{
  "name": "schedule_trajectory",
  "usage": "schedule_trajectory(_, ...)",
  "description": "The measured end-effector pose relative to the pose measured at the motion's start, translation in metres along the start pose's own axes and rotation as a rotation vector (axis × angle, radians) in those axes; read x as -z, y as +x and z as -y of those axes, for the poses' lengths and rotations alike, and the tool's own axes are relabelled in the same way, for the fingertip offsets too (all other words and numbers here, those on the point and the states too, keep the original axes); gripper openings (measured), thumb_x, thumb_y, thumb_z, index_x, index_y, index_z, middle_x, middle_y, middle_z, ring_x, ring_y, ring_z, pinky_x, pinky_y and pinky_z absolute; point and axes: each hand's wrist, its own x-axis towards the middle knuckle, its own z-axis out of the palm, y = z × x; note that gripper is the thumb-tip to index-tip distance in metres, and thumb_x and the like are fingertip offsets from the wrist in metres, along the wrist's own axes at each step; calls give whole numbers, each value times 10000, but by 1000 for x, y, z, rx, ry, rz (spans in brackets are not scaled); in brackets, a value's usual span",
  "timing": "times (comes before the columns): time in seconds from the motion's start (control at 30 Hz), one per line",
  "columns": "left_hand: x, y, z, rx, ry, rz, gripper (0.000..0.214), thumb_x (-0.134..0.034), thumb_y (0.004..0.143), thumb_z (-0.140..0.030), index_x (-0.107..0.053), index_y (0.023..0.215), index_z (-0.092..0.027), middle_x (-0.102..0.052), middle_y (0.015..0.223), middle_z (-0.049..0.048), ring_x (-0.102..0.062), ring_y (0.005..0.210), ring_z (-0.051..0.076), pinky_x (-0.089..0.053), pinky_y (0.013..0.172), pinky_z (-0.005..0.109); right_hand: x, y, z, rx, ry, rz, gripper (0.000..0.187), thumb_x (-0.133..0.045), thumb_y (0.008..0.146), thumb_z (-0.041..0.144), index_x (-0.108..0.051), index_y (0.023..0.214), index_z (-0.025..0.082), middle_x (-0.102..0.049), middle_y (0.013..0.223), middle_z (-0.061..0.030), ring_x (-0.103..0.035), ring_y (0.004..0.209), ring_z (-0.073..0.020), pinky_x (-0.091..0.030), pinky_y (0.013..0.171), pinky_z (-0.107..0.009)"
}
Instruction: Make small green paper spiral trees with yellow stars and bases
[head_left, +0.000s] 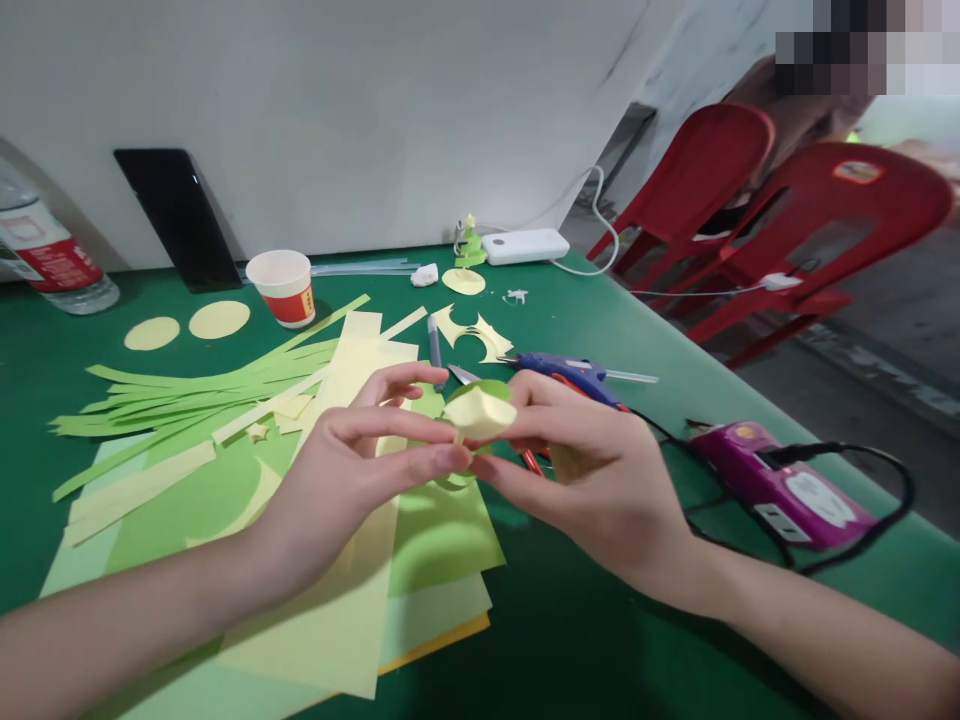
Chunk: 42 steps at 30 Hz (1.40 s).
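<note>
— Taking the blue glue gun [570, 372] as the marker, what are the hands doing?

— Both are closed in a pinch on a small yellow paper piece [480, 412]. It is held in the air just in front of the glue gun, on the wearer's side of it. The left hand [352, 470] grips its left edge between thumb and first fingers. The right hand [592, 470] takes the right edge the same way and hides part of the gun from view.

— So the piece sits between them?

— Right between the fingertips, which nearly meet beneath it. A curl of green paper [484, 386] shows directly behind it, toward the gun. I cannot tell whether the two are joined.

— How would you handle that well?

— As I judge it, the paper is thin, so light pressure with the pads only, at the edges, or the curve will crease. Holding it clear of the table [600, 620], as here, leaves room to turn it.

— What else lies about?

— Left of the gun and nearer the wearer are stacked yellow and green sheets [442, 540], with long green strips [187, 390] farther left. Beyond the gun to the left stands a paper cup [281, 287]. Right of the gun lies a purple power strip [780, 485] with a black cord. Red scissor handles [534, 462] peep out under the right hand, close in front of the gun.
</note>
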Motion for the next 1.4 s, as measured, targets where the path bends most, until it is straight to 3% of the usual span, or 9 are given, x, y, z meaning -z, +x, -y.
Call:
schedule_trajectory(0.2, -1, -1, 4, 20, 23, 4, 121, -714, 706, -182, -728, 654, -291, -528, 1121, -35, -457, 1104, 137, -473, 780, 161, -7, -2, -2, -55, 71, -6, 93, -655, 666, 87, -661, 643, 177, -523, 593, 20, -483, 563, -70, -383, 495, -201)
schedule_trajectory(0.33, -1, -1, 2, -113, 11, -96, 102, -718, 699, -205, -717, 734, -300, -529, 1059, -37, -475, 1057, 139, -440, 838, 192, -4, -2, -1, -86, 94, -21, 73, -656, 693, 137, -684, 683, 204, -538, 601, 16, -480, 578, -80, -374, 495, -208)
schedule_trajectory(0.43, 1, 0, 3, -169, 6, -184, 99, -606, 805, -262, -669, 856, -318, -548, 995, -43, -482, 1012, 132, -398, 883, 224, 0, -1, 0, -186, 145, -6, 80, -659, 703, 162, -694, 699, 234, -563, 647, 6, -506, 622, -97, -396, 521, -220)
schedule_trajectory(0.5, 3, 0, 5, -131, 11, -202, 135, -512, 864, -249, -629, 887, -310, -556, 965, -41, -489, 990, 134, -382, 876, 251, 1, 0, -1, -269, 222, 1, 70, -674, 701, 187, -699, 701, 252, -569, 677, 2, -518, 640, -102, -408, 542, -225)
schedule_trajectory(0.63, 7, 2, 12, -29, 128, -44, 127, -521, 863, -252, -639, 876, -297, -544, 1009, -26, -493, 996, 153, -370, 866, 284, 1, 0, -5, -403, 439, -8, 53, -719, 672, 236, -712, 688, 285, -529, 702, 7, -495, 671, -97, -419, 586, -219)
schedule_trajectory(0.8, 7, 2, 11, -62, 178, 65, 107, -621, 794, -250, -701, 783, -320, -522, 1034, -22, -478, 1043, 162, -409, 842, 272, 1, -1, -8, -491, 521, 25, 31, -720, 679, 269, -718, 685, 300, -480, 701, 7, -453, 698, -95, -390, 604, -213)
schedule_trajectory(1.07, 8, 5, 15, -138, 340, 60, 28, -697, 722, -257, -693, 716, -284, -543, 1034, -10, -487, 1035, 195, -339, 950, 380, 1, 0, -8, -517, 520, 31, 34, -721, 680, 272, -707, 668, 301, -479, 714, 19, -446, 705, -85, -353, 608, -211)
schedule_trajectory(1.23, 9, 7, 16, -164, 358, 52, 30, -707, 711, -260, -698, 718, -287, -555, 1019, -8, -494, 1017, 198, -351, 936, 383, 0, -2, -9, -511, 498, 33, 8, -712, 686, 280, -705, 689, 281, -486, 718, 15, -451, 694, -93, -351, 597, -226)
schedule_trajectory(1.4, 7, 6, 13, -117, 342, -33, 33, -703, 717, -289, -706, 684, -285, -588, 988, -1, -501, 1007, 203, -369, 915, 369, 3, -4, -9, -394, 339, -46, 48, -672, 731, 283, -657, 764, 252, -467, 683, 21, -392, 625, -96, -320, 564, -245)
